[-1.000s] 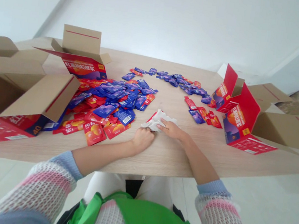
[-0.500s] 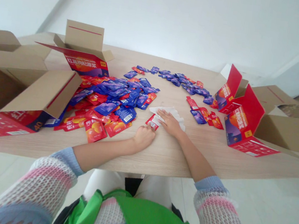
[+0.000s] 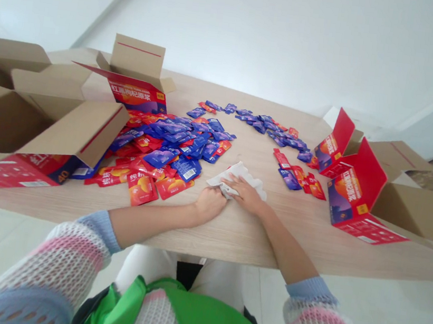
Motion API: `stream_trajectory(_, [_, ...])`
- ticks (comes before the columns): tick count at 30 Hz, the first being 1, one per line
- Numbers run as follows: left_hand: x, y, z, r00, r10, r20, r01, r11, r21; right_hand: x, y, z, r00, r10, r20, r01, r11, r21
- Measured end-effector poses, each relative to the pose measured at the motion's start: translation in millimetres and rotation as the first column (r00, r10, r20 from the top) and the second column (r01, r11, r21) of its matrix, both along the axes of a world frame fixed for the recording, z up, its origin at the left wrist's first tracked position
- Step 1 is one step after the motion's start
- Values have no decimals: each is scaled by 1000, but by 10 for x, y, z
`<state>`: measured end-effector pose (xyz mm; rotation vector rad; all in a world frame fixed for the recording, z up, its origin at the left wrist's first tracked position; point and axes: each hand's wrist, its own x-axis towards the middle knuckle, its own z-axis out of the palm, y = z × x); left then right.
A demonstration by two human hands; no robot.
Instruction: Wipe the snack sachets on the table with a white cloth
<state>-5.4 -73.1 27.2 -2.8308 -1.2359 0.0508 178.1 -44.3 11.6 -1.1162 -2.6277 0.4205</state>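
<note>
My left hand [image 3: 211, 205] is closed in a fist on the table, its fingertips at the lower left edge of a white cloth [image 3: 252, 178]. A red sachet is pinched there, almost wholly hidden; only a small red bit shows by the cloth's upper edge. My right hand [image 3: 245, 193] lies flat over the cloth with fingers stretched out, pressing it down. Left of my hands spreads a heap of red sachets [image 3: 142, 187] and blue-purple sachets [image 3: 186, 168]. A small group of sachets [image 3: 289, 179] lies to the right.
Open cartons stand at the left [image 3: 101, 131] and farther back [image 3: 137, 94]. On the right are two more open red cartons [image 3: 350, 193], [image 3: 333, 148]. A curved row of sachets [image 3: 262, 121] lies toward the back. The table's front edge [image 3: 220, 258] runs before my body.
My right hand has drawn the cloth leftward and over the red sachet, which showed plainly before. The left fist stays nearly in place. The whole view has shifted and tilted slightly.
</note>
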Motion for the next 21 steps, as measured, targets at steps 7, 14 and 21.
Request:
stream_trajectory(7, [18,-48,66,999,46,-1,-46,998,-38,11,188,-47,991,-132,27,130,991,43])
stream_trajectory(14, [-50,20,143,999,40,-7,-40,998,-47,117,268,-90,963,-266,53,259,959,115])
stream_trajectory(21, [-144,88,162,995,99,-7,-99,992,-76,117,124,-18,998,11,-57,-15,997,-74])
